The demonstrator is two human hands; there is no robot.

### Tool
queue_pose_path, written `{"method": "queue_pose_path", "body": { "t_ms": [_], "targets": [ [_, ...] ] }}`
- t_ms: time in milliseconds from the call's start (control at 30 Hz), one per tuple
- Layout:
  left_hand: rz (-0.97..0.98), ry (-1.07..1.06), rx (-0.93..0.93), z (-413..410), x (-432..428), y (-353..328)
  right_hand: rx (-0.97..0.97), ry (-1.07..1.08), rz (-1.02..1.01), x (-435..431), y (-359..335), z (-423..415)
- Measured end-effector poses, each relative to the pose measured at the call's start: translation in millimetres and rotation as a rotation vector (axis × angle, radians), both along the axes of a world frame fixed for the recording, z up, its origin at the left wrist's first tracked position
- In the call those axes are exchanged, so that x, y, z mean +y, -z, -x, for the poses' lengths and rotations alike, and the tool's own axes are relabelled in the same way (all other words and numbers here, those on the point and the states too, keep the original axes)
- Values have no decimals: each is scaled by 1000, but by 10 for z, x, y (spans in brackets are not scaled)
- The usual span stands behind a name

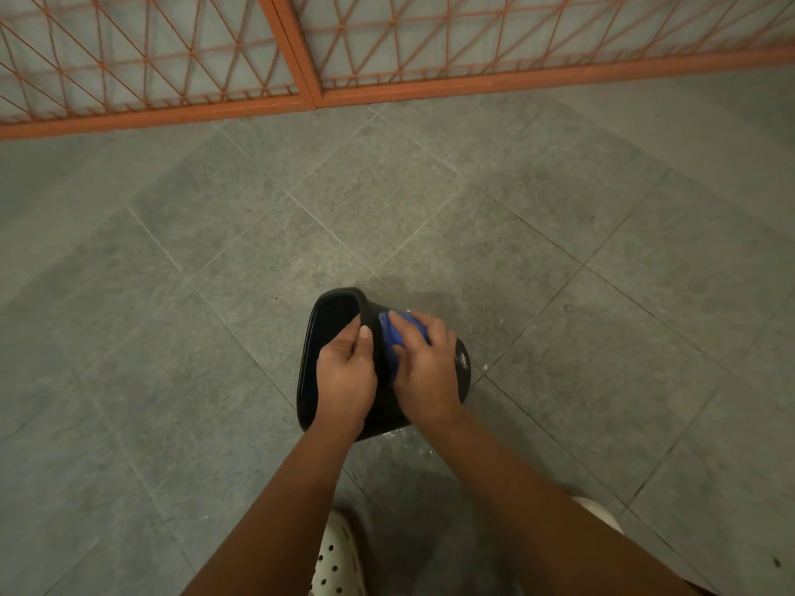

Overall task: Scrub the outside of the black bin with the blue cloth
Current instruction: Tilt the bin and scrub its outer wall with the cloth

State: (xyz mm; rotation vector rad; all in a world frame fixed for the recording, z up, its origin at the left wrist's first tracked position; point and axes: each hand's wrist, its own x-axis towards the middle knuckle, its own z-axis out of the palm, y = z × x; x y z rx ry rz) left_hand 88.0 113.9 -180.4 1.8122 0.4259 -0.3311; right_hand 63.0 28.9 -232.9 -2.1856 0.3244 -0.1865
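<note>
**Scrub under way on the bin's upper side; much of the shell not yet shown clean**

The black bin point(380, 410) lies tipped on its side just below the middle of the frame, its open mouth turned to the left and its base to the right. The left hand point(346, 376) grips the rim, fingers curled inside the mouth and thumb laid on the outer edge, steadying it. The right hand point(423, 372) holds the blue cloth point(398, 333) bunched under curled fingers and presses it against the outer wall just behind the rim.

As a judgement, the work is in mid-course: the cloth is on the outside face that points up, and the wall near the base carries a wet gleam, which suggests that part has had some attention. The side resting on the ground and the far face are hidden, so whether they are done cannot be told; the bin would probably need turning to reach them.

The floor point(430, 208) is of large grey speckled tiles with pale joints. It looks damp around the bin, with a wet, slightly foamy patch point(408, 440) at the lower edge. An orange metal grille gate point(292, 49) runs across the top of the frame. At the bottom, a white perforated shoe point(340, 557) shows between the forearms.
</note>
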Motion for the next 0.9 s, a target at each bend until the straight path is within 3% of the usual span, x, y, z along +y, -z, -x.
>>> {"method": "queue_pose_path", "body": {
  "t_ms": [100,300,500,700,900],
  "targets": [
    [-12,30,-28,25,1,7,-53,-70,-32,-45,-41,-173],
    [-28,65,-68,59,-22,1,134,17,48,-111,-46,-168],
    [0,57,-76,51,50,27,-25,-156,17,-86,-97,-153],
    [-89,56,-73,68,22,41,264,-1,77,-225,201,-43],
    [-139,95,-8,-13,55,12,29,-115,3,-81,-2,28]
  ]
}}
